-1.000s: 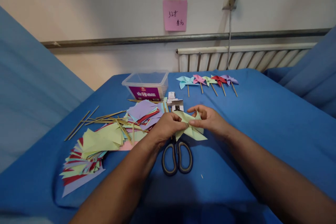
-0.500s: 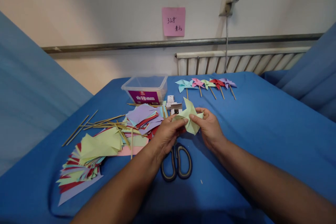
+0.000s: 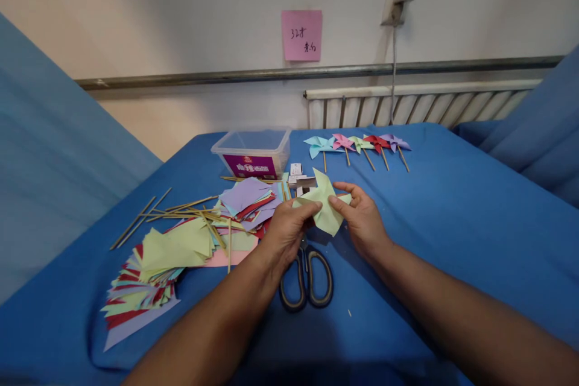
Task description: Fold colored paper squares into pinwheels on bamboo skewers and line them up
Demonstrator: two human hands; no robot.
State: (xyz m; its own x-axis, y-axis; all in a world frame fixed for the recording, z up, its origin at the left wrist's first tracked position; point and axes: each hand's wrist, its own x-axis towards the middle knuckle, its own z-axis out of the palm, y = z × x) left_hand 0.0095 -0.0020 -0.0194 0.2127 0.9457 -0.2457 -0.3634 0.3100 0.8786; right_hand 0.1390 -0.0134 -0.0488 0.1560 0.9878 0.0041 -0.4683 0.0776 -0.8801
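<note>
Looking down through the head camera, you hold a pale green folded paper piece [image 3: 324, 205] between both hands, just above centre of the frame and lifted off the blue cloth [image 3: 452, 223]. Your left hand [image 3: 287, 230] closes its thumb and fingertips on the paper's left edge, the other fingers curled under. Your right hand [image 3: 362, 220] pinches the paper's right side, thumb on top, the forefinger stretched out along its upper edge. The paper's points stick up and down from between your hands.

Directly below your hands, a pair of scissors [image 3: 306, 280] lies on the cloth, handles toward the bottom of the frame, blades hidden under your left hand. To the left of centre, a loose heap of cut paper sheets [image 3: 181, 247] in green, purple, red and pink spreads toward the lower left, with thin wooden sticks [image 3: 181, 208] scattered over and beside it. Above the heap stands a clear plastic box [image 3: 253, 151] with a purple label. Just right of it sits a small white box [image 3: 302, 181], close behind the held paper. In the upper centre-right, a row of finished paper pinwheels [image 3: 357, 145] on sticks lies side by side. A pink note [image 3: 301, 35] hangs on the wall at the top centre.
</note>
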